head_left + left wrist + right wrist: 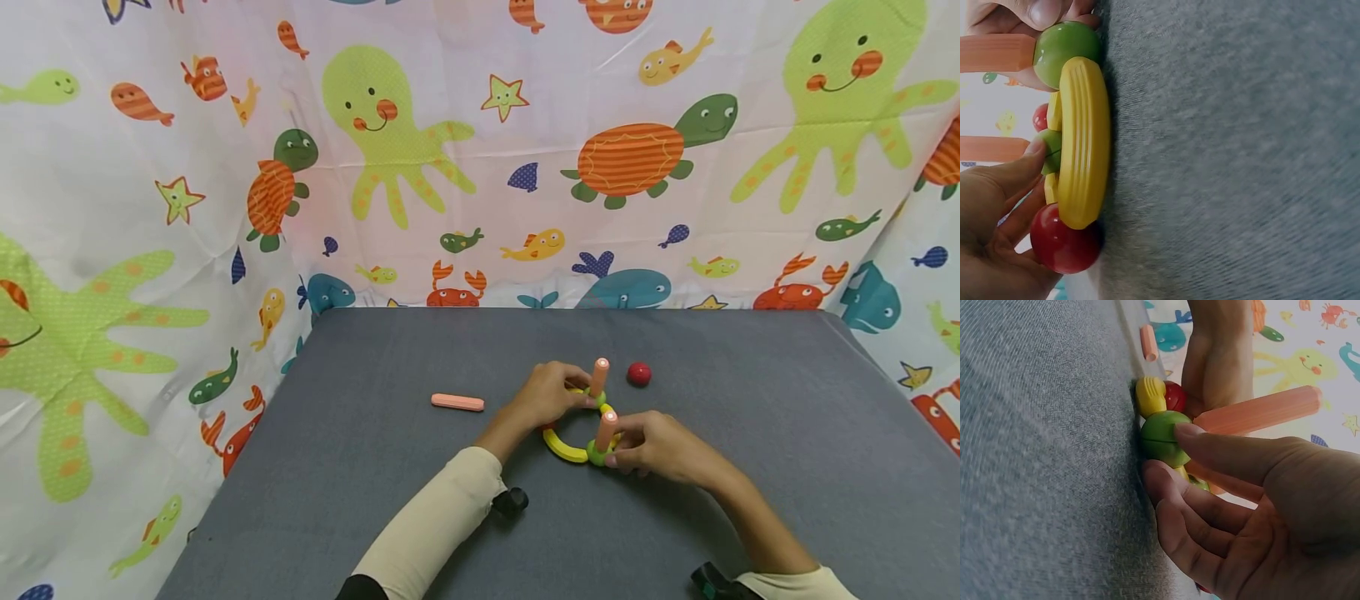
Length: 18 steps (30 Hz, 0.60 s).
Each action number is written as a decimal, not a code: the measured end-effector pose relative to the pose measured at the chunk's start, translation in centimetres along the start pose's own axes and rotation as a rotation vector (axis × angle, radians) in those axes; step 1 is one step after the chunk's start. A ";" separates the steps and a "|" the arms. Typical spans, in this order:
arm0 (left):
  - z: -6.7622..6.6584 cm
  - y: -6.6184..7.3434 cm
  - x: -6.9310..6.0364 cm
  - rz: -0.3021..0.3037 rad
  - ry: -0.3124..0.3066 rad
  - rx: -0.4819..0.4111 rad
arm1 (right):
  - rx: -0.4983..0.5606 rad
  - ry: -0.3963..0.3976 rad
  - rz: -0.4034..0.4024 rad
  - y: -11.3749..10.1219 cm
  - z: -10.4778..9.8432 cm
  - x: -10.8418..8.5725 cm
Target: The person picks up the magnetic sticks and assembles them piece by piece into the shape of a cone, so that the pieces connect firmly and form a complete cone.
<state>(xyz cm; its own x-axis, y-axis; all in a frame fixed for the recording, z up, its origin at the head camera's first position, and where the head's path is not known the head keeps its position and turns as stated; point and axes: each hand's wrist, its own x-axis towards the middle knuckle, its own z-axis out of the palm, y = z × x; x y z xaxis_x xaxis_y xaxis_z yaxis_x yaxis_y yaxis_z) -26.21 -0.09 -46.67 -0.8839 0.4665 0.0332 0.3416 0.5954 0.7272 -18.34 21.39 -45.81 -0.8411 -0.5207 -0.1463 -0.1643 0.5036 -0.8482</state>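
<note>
Curved yellow pieces (pixel 564 447) and balls form a ring lying flat on the table, with a red ball (pixel 1066 240) on its left side. From the near green ball (pixel 1165 439) an orange stick (pixel 606 432) stands up. A second orange stick (pixel 599 377) rises from the far green ball (pixel 1052 152). My left hand (pixel 546 393) pinches that far ball, its thumb on top beside the stick. With thumb and fingertips, my right hand (pixel 663 446) holds the near ball. The hands hide part of the ring.
A loose orange stick (pixel 457 402) lies to the left of the ring. Behind the ring, to the right, rests a loose red ball (pixel 639 374). The grey table (pixel 375 483) ends at a patterned sea-animal curtain (pixel 480 167) behind and at the sides.
</note>
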 end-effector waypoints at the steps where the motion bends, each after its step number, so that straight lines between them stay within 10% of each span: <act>1: 0.1 -0.1 -0.1 0.008 0.008 -0.006 | 0.001 0.000 0.000 0.1 0.0 0.0; 18: -2.2 -2.8 -5.4 0.004 0.234 -0.181 | -0.015 -0.025 0.032 0.4 -0.1 0.4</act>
<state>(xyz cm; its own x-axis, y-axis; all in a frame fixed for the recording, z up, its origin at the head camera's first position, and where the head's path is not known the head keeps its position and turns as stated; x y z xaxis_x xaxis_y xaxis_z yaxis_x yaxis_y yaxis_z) -23.09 -5.72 -47.33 -0.9394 0.2928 0.1783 0.3015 0.4580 0.8363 -18.75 21.45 -46.11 -0.8332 -0.5209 -0.1857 -0.1453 0.5301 -0.8354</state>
